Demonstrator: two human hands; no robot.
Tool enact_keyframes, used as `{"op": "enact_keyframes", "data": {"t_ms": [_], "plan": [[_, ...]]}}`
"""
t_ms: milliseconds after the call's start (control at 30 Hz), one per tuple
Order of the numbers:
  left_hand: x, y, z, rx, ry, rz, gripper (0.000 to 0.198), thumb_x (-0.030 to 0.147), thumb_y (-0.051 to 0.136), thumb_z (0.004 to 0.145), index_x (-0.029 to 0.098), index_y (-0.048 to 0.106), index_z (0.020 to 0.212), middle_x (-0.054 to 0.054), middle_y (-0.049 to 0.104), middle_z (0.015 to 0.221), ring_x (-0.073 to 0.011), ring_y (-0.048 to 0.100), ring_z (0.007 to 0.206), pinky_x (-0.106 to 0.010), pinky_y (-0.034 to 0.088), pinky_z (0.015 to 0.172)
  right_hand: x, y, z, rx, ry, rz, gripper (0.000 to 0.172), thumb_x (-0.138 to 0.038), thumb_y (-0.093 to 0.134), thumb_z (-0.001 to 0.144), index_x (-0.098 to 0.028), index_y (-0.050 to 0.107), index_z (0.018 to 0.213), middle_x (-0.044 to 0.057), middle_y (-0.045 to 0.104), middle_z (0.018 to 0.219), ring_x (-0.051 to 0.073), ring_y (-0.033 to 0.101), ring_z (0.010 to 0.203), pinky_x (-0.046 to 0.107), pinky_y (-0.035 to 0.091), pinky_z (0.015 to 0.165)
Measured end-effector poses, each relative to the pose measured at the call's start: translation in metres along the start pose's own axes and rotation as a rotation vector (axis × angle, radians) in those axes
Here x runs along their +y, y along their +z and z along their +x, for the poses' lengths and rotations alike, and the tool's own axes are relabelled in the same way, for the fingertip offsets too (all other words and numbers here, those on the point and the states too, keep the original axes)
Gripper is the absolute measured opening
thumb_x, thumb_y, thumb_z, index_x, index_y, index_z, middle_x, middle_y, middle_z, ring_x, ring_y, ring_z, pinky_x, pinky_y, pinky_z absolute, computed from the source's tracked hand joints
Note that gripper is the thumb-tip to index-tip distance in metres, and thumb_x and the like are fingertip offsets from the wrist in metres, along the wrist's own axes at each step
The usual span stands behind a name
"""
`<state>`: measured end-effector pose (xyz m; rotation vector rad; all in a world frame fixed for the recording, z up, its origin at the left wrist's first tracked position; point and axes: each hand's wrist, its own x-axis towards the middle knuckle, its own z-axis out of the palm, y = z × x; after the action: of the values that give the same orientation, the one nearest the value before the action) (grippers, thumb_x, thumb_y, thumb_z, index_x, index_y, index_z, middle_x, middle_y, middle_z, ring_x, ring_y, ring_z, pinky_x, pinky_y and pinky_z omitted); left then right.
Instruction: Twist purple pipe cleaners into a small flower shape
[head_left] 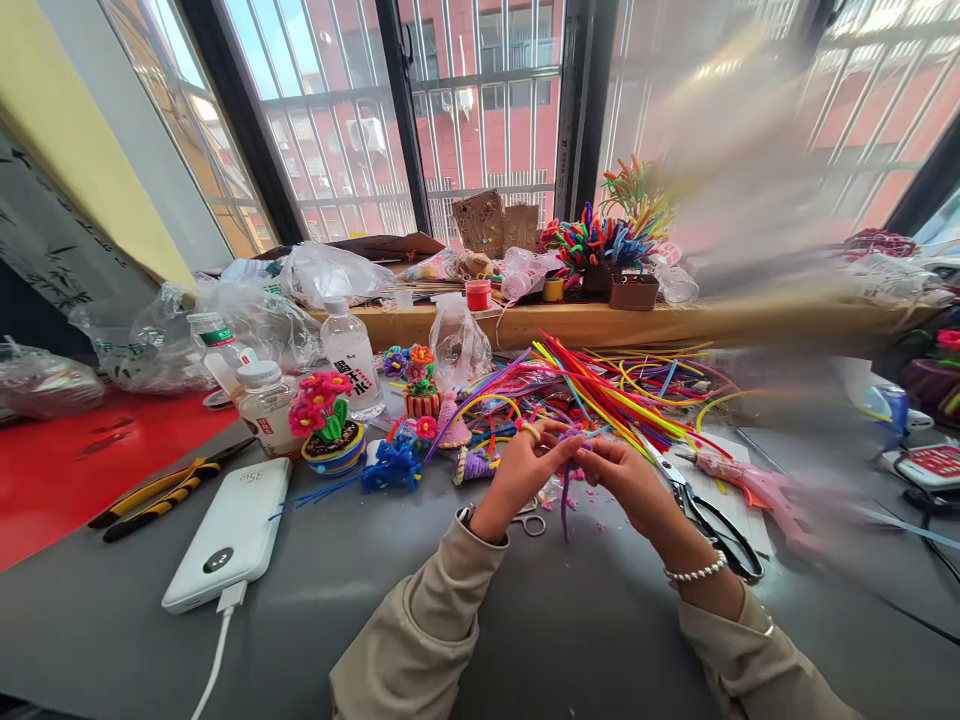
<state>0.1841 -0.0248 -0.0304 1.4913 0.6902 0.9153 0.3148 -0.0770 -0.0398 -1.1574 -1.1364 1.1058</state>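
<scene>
Both my hands meet over the middle of the table, fingers closed around a purple pipe cleaner [565,505] whose loose end hangs down. My left hand [525,470] pinches it from the left, and my right hand [622,480] pinches it from the right. Fingers hide part of the purple piece. Behind them lies a pile of coloured pipe cleaners [600,390], red and yellow at the front. Small scissors [532,522] rest beneath my left hand, partly covered. Large black-handled scissors [720,530] lie beside my right wrist, and pink bits are scattered below my fingers.
At left are a white power bank [229,530] with a cable, pliers [172,490], bottles [349,355] and a pink flower pot craft [330,430]. A blue pipe-cleaner piece [391,465] sits nearby. To the right lies a pink glue gun [765,490]. A blurred translucent shape covers the right side.
</scene>
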Motion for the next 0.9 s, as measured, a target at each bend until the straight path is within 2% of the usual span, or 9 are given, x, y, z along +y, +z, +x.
{"op": "enact_keyframes", "data": {"t_ms": [100, 233, 300, 367, 433, 533, 633, 767, 900], "plan": [[-0.004, -0.001, 0.002, 0.048, -0.024, 0.022, 0.040, 0.037, 0.067, 0.055, 0.015, 0.058, 0.088, -0.002, 0.060, 0.061, -0.0148, 0.058, 0.056, -0.025, 0.045, 0.053, 0.002, 0.001, -0.001, -0.021, 0.036, 0.015, 0.025, -0.040, 0.062, 0.064, -0.016, 0.060, 0.056, -0.004, 0.049, 0.050, 0.008, 0.039, 0.050, 0.023, 0.031, 0.050], [0.001, -0.004, 0.002, 0.086, -0.035, 0.090, 0.024, 0.036, 0.066, 0.056, 0.013, 0.061, 0.064, -0.003, 0.061, 0.058, -0.0153, 0.058, 0.055, -0.025, 0.045, 0.053, 0.002, -0.001, -0.001, -0.064, 0.091, 0.078, 0.024, -0.039, 0.063, 0.062, -0.017, 0.065, 0.072, 0.000, 0.060, 0.064, 0.010, 0.048, 0.057, 0.025, 0.038, 0.058], [0.007, -0.008, 0.001, 0.166, -0.015, 0.066, 0.022, 0.034, 0.067, 0.054, 0.013, 0.060, 0.060, -0.002, 0.060, 0.054, -0.0143, 0.057, 0.051, -0.024, 0.044, 0.050, 0.003, 0.003, -0.001, -0.078, 0.107, 0.029, 0.024, -0.038, 0.064, 0.061, -0.018, 0.064, 0.075, 0.000, 0.061, 0.066, 0.011, 0.051, 0.056, 0.026, 0.039, 0.058], [0.014, -0.014, 0.001, 0.254, 0.044, -0.037, 0.021, 0.031, 0.068, 0.055, 0.014, 0.060, 0.063, 0.000, 0.060, 0.054, -0.0126, 0.057, 0.051, -0.023, 0.045, 0.051, 0.007, 0.011, -0.002, -0.107, 0.080, -0.126, 0.022, -0.037, 0.063, 0.062, -0.019, 0.064, 0.075, 0.000, 0.060, 0.063, 0.011, 0.050, 0.053, 0.026, 0.039, 0.054], [0.021, -0.021, 0.001, 0.332, 0.093, -0.227, 0.022, 0.029, 0.069, 0.054, 0.014, 0.059, 0.068, 0.002, 0.061, 0.059, -0.0106, 0.058, 0.051, -0.022, 0.046, 0.053, 0.013, 0.021, -0.003, -0.170, -0.065, -0.406, 0.017, -0.035, 0.060, 0.066, -0.019, 0.065, 0.072, 0.001, 0.058, 0.061, 0.012, 0.049, 0.053, 0.026, 0.037, 0.053], [0.026, -0.029, 0.002, 0.339, 0.085, -0.463, 0.019, 0.025, 0.069, 0.055, 0.014, 0.058, 0.066, 0.004, 0.060, 0.058, -0.0072, 0.057, 0.052, -0.018, 0.046, 0.054, 0.022, 0.033, -0.006, -0.229, -0.254, -0.863, 0.010, -0.026, 0.059, 0.067, -0.021, 0.064, 0.074, 0.002, 0.057, 0.071, 0.014, 0.050, 0.062, 0.025, 0.035, 0.056], [0.027, -0.031, 0.002, 0.298, 0.041, -0.557, 0.017, 0.023, 0.069, 0.057, 0.014, 0.058, 0.066, 0.003, 0.061, 0.059, -0.0067, 0.058, 0.054, -0.016, 0.046, 0.055, 0.026, 0.037, -0.008, -0.227, -0.252, -1.120, 0.011, -0.025, 0.056, 0.070, -0.020, 0.061, 0.078, 0.003, 0.057, 0.077, 0.015, 0.052, 0.068, 0.024, 0.034, 0.057], [0.026, -0.028, 0.002, 0.264, 0.009, -0.571, 0.017, 0.022, 0.069, 0.056, 0.014, 0.058, 0.066, 0.004, 0.062, 0.059, -0.0065, 0.058, 0.053, -0.016, 0.046, 0.054, 0.022, 0.035, -0.010, -0.258, -0.210, -1.251, 0.014, -0.024, 0.051, 0.072, -0.019, 0.057, 0.084, 0.003, 0.058, 0.081, 0.015, 0.055, 0.071, 0.023, 0.034, 0.057], [0.024, -0.029, 0.002, 0.258, -0.004, -0.583, 0.018, 0.022, 0.070, 0.056, 0.014, 0.058, 0.067, 0.004, 0.062, 0.059, -0.0067, 0.058, 0.052, -0.016, 0.046, 0.053, 0.010, 0.040, -0.013, -0.335, -0.156, -1.389, 0.019, -0.022, 0.051, 0.068, -0.016, 0.058, 0.085, 0.007, 0.060, 0.086, 0.019, 0.057, 0.075, 0.025, 0.036, 0.058]]}}
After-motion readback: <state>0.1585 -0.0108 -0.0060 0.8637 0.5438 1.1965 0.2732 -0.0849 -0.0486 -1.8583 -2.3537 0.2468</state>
